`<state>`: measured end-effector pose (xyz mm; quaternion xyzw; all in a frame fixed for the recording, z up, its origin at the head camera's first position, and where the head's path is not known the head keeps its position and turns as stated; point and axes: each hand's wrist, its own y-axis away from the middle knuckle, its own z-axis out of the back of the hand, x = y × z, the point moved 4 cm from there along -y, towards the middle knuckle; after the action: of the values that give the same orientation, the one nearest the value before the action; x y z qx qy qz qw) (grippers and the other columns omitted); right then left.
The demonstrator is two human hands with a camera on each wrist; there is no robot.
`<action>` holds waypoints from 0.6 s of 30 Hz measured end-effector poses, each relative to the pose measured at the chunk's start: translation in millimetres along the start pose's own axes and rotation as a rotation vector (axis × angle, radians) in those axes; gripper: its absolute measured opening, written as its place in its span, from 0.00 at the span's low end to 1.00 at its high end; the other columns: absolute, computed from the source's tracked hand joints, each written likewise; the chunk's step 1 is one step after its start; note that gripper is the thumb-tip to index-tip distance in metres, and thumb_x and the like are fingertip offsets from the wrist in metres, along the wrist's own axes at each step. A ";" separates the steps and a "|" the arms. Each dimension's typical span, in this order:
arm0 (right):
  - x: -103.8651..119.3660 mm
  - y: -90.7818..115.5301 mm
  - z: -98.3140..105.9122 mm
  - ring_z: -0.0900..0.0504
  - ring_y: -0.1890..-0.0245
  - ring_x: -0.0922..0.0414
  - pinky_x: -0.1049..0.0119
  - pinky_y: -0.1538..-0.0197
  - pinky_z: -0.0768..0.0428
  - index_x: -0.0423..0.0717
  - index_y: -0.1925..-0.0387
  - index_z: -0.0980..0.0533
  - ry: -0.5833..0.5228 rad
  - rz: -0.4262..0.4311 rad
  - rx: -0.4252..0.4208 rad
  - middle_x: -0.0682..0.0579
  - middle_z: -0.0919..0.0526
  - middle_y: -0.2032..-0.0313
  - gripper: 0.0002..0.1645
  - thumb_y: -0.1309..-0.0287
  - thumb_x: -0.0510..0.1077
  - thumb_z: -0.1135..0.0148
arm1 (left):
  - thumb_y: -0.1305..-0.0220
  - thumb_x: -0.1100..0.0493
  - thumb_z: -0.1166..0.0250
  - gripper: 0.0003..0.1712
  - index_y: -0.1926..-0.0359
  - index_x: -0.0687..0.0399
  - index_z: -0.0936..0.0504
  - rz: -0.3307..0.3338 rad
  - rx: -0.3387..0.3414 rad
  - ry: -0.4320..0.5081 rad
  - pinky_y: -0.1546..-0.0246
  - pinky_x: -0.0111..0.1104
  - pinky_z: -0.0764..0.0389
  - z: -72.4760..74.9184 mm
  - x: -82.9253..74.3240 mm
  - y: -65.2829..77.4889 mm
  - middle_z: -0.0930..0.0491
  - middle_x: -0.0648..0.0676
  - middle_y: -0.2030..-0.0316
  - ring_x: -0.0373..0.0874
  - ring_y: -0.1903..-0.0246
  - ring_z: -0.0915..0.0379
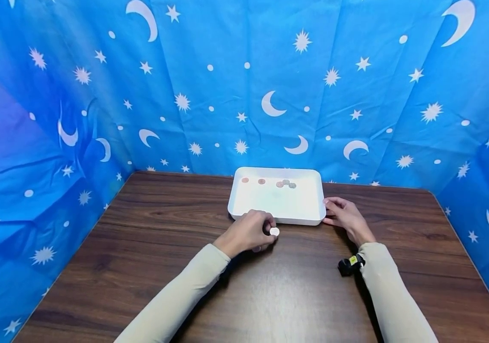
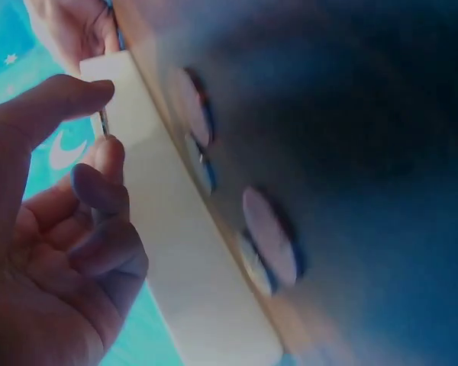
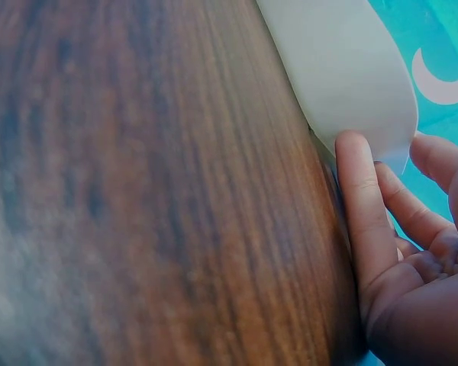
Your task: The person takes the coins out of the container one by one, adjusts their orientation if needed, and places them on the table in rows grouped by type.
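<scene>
My left hand (image 1: 250, 231) pinches a shiny round coin (image 1: 274, 231) between thumb and fingertips, just in front of the white tray (image 1: 318, 205). That coin (image 2: 104, 123) shows edge-on in the left wrist view. Below the hand several coins lie on the table, among them a larger reddish coin (image 2: 271, 236), slightly blurred. In the head view one pale coin (image 1: 256, 249) peeps out under the hand. My right hand (image 1: 347, 219) touches the tray's near right corner. One fairly straight finger (image 3: 356, 171) lies against the tray wall, and the thumb meets the edge.
Inside the tray, near its far side, lie several coins, including a copper coin (image 1: 262, 181) and a darker coin (image 1: 292, 186). The brown wooden table (image 1: 163, 214) ends at a blue curtain (image 1: 227, 128) behind the tray. A black wrist camera (image 1: 349, 266) sits by the right sleeve.
</scene>
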<state>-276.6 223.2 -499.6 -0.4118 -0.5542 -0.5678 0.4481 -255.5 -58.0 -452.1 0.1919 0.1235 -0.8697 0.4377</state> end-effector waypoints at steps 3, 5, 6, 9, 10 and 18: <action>0.1 -0.9 0.6 0.18 0.59 0.65 0.71 0.54 0.14 0.29 0.27 0.36 -0.001 -0.001 0.003 0.47 0.22 0.50 0.31 0.19 0.46 0.47 | 0.40 0.54 0.24 0.07 0.63 0.48 0.13 0.029 0.001 -0.049 0.64 0.31 0.21 -6.3 -1.8 0.6 0.21 0.39 0.75 0.31 0.76 0.25; 0.6 -1.7 0.8 0.18 0.59 0.65 0.71 0.54 0.14 0.29 0.26 0.36 -0.001 0.000 0.005 0.47 0.22 0.50 0.31 0.19 0.46 0.47 | 0.40 0.53 0.23 0.07 0.64 0.47 0.12 0.052 -0.001 -0.086 0.65 0.31 0.21 -9.0 -2.0 0.9 0.21 0.38 0.76 0.31 0.76 0.26; 1.1 -1.9 0.8 0.18 0.59 0.65 0.71 0.53 0.14 0.29 0.26 0.37 0.002 0.001 0.007 0.47 0.22 0.50 0.32 0.18 0.46 0.47 | 0.40 0.52 0.23 0.07 0.64 0.47 0.12 0.063 -0.004 -0.104 0.66 0.31 0.21 -9.8 -2.1 1.0 0.21 0.37 0.76 0.31 0.75 0.26; 2.2 -2.1 1.0 0.18 0.59 0.65 0.71 0.54 0.14 0.29 0.26 0.36 0.008 0.000 0.005 0.46 0.22 0.49 0.31 0.18 0.46 0.47 | 0.40 0.50 0.22 0.08 0.64 0.45 0.11 0.109 -0.011 -0.112 0.66 0.33 0.20 -11.6 -1.4 1.4 0.21 0.36 0.76 0.31 0.74 0.25; 2.5 -2.1 1.2 0.18 0.59 0.65 0.71 0.54 0.14 0.29 0.26 0.36 0.010 -0.001 0.004 0.46 0.22 0.49 0.32 0.18 0.46 0.47 | 0.40 0.50 0.22 0.08 0.64 0.45 0.11 0.124 -0.011 -0.104 0.65 0.33 0.20 -12.0 -1.0 1.4 0.21 0.36 0.75 0.31 0.74 0.25; 3.3 -4.2 3.5 0.19 0.58 0.65 0.71 0.53 0.14 0.29 0.26 0.37 0.017 -0.004 0.009 0.43 0.22 0.47 0.32 0.18 0.47 0.47 | 0.40 0.50 0.20 0.08 0.62 0.42 0.09 0.218 -0.005 -0.044 0.64 0.35 0.20 -12.3 0.9 -1.9 0.19 0.35 0.75 0.32 0.72 0.24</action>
<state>-281.6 226.4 -497.4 -0.4038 -0.5538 -0.5698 0.4534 -254.8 -52.7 -463.4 0.1841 0.0943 -0.8207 0.5327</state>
